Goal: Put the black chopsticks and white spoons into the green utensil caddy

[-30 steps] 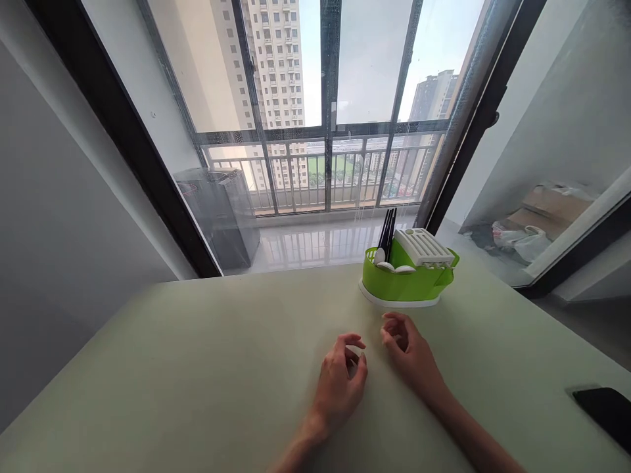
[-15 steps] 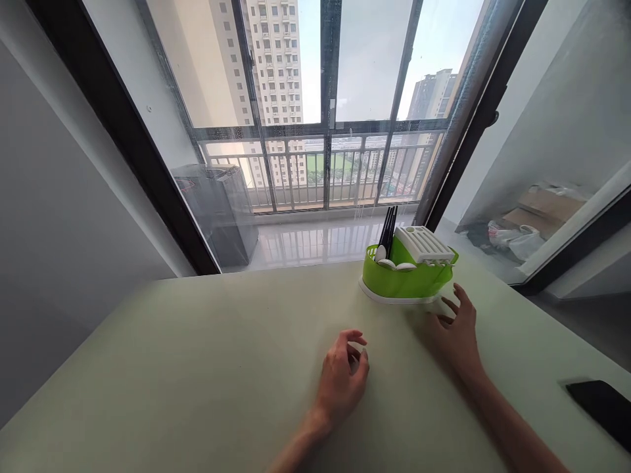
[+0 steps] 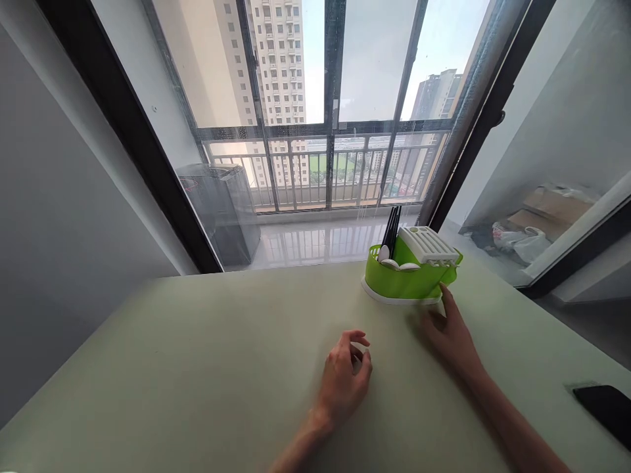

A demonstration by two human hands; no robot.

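Note:
A bright green utensil caddy (image 3: 401, 282) with a white base stands toward the far edge of the pale table. Black chopsticks (image 3: 392, 230) and white spoons (image 3: 389, 264) rest in its left part, and a white slotted rack (image 3: 428, 245) tops its right part. At the caddy's lower right corner is my right hand (image 3: 454, 332), thumb and fingers apart, with a fingertip close against the green side; whether it touches I cannot tell. My left hand (image 3: 345, 371) lies on the table nearer to me, its fingers loosely curled with a gap and nothing between them.
The pale green table (image 3: 197, 368) reaches to a glass door and windows. A dark phone-like object (image 3: 604, 410) lies at the right edge. Beyond the glass are a grey covered appliance (image 3: 221, 210) on the left and cardboard with plastic bags (image 3: 522, 240) on the right.
My right hand has gone from beside my left hand to the right, over to the caddy's right corner. Its fingers have spread. My left hand stays nearly where it was.

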